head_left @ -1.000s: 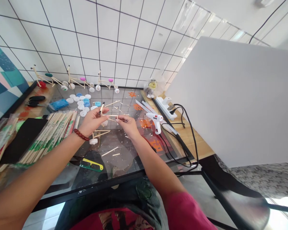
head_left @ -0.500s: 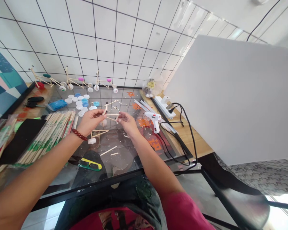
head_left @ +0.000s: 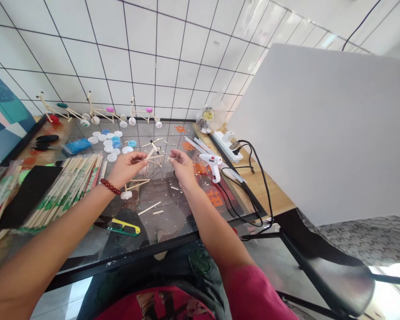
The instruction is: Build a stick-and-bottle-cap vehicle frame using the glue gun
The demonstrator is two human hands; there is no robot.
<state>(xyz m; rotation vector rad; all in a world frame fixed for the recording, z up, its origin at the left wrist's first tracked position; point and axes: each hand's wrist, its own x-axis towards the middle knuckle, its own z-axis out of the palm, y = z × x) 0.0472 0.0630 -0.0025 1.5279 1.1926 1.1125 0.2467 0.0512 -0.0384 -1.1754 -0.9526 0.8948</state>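
My left hand (head_left: 126,168) grips a small frame of thin wooden sticks (head_left: 152,156), which has a dark-tipped piece standing up from it. My right hand (head_left: 182,163) is apart from that frame, its fingertips pinching a short wooden sliver (head_left: 171,158). Below my left wrist lies a stick frame with a white bottle-cap wheel (head_left: 133,183). Loose sticks (head_left: 149,208) and wood shavings lie on the glass tabletop (head_left: 173,222) in front of my hands.
Finished stick bicycle models (head_left: 143,113) stand along the tiled wall. Bottle caps (head_left: 108,143), wrapped wooden chopsticks (head_left: 66,195), a white hot glue gun (head_left: 213,165), a power strip (head_left: 226,146) with black cables, and yellow-handled snips (head_left: 124,227) surround my hands.
My hands have moved apart. The stick frame that spanned them now stays with my left hand, and its dark-tipped piece has shifted right. My right hand has moved right with a short sliver.
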